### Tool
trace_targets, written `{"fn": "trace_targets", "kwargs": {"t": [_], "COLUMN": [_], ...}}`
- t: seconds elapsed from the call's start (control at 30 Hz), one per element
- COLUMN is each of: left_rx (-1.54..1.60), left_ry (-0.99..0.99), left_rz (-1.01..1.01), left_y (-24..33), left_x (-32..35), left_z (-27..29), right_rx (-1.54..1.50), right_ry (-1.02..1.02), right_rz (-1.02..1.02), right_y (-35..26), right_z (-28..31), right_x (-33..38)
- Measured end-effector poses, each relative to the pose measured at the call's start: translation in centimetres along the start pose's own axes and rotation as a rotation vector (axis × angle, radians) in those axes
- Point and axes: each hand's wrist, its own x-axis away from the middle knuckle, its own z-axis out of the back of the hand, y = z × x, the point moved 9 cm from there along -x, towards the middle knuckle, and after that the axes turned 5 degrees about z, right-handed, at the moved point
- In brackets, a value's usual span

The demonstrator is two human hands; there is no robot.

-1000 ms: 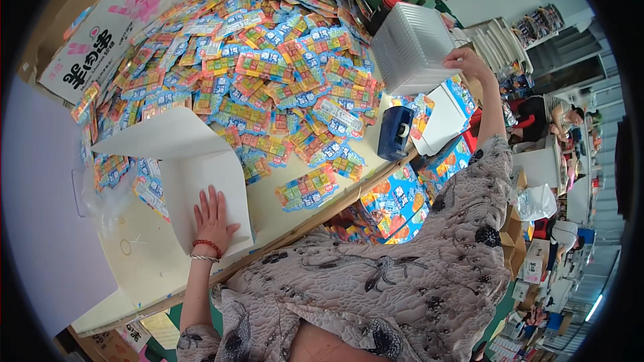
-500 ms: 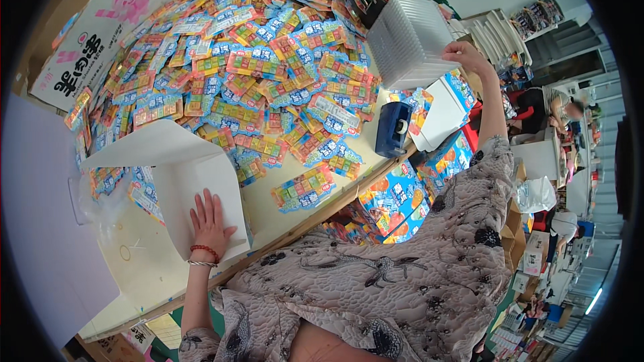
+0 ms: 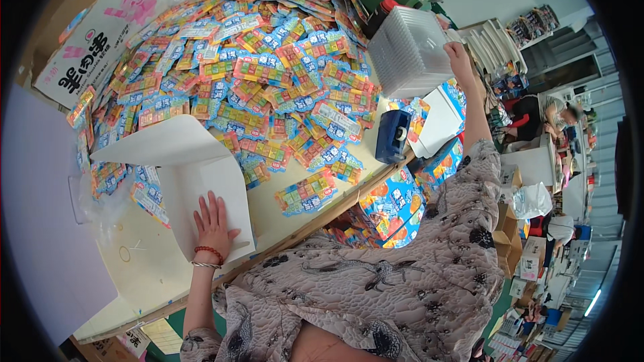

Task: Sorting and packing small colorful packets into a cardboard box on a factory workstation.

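My left hand [image 3: 215, 229] lies flat, fingers spread, on the white inside of an unfolded card box [image 3: 201, 191]. One box flap stands up and covers part of the packets behind it. My right hand [image 3: 459, 60] is raised at the far right, its fingers curled at the edge of a stack of clear plastic trays [image 3: 409, 50]. It seems to pinch the outermost tray; the fingertips are partly hidden. A big heap of colourful candy blister packets [image 3: 268, 70] covers the table beyond the left hand. A single packet [image 3: 306, 192] lies near the table's front edge.
A blue tape dispenser [image 3: 392, 136] sits by the front edge, beside flat white cards [image 3: 437, 121]. Printed blue boxes [image 3: 390, 209] stand below the table edge. A white carton [image 3: 100, 30] borders the heap at the left. Other people [image 3: 553, 115] sit farther right.
My right hand has drawn slightly lower along the trays' edge, and its fingers look more tightly curled. My left hand stays flat on the box. The whole view has shifted a little.
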Motion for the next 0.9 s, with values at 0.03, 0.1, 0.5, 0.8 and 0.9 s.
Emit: {"fn": "trace_targets", "kwargs": {"t": [0.03, 0.1, 0.5, 0.8, 0.9], "left_rx": [0.004, -0.014, 0.03, 1.248, 1.636], "left_ry": [0.009, -0.02, 0.062, 0.808, 1.04], "left_rz": [0.004, 0.001, 0.024, -0.069, 0.013], "left_y": [0.0, 0.0, 0.7, -4.8, -8.4], "left_x": [0.0, 0.0, 0.4, 9.4, 13.9], "left_z": [0.1, -0.1, 1.5, 11.3, 11.9], "right_rx": [0.168, 0.213, -0.343, -0.629, -0.368], "right_ry": [0.099, 0.135, 0.592, -0.317, -0.309], "right_rz": [0.086, 0.124, 0.662, 0.287, 0.618], "right_y": [-1.5, -3.7, -39.1, -52.6, -53.7], "right_z": [0.6, 1.7, 10.0, -17.8, -23.6], "right_x": [-0.5, -2.5, 6.3, 17.6, 19.1]}}
